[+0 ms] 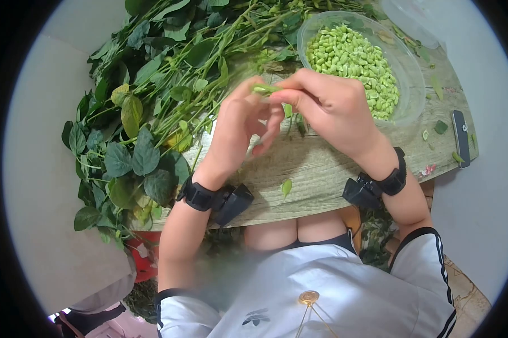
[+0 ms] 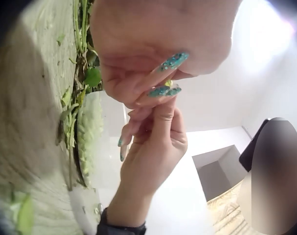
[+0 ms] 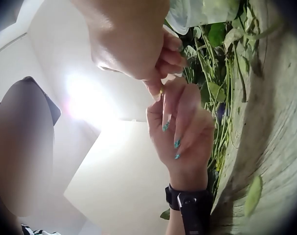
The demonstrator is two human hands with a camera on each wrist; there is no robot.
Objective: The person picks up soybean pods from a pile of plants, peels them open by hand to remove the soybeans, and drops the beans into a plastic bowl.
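Note:
In the head view, a green soybean pod [image 1: 265, 88] is held between both hands above the table's middle. My right hand [image 1: 335, 107] pinches its right end between thumb and forefinger. My left hand [image 1: 234, 127] grips the other end at the fingertips, its lower fingers loosely bent. In the left wrist view the left hand [image 2: 163, 36] covers most of the pod, and the right hand [image 2: 153, 156] meets it from below. Just right of the hands, a clear plastic bowl [image 1: 416, 93] contains many shelled green beans [image 1: 349, 56].
Leafy bean stalks [image 1: 169, 96] are heaped across the table's left and back. A loose pod [image 1: 286, 187] lies on the wooden tabletop [image 1: 316, 169] near the front edge. A dark phone-like object [image 1: 461, 138] lies at the right edge, with scraps of leaf and pod around it.

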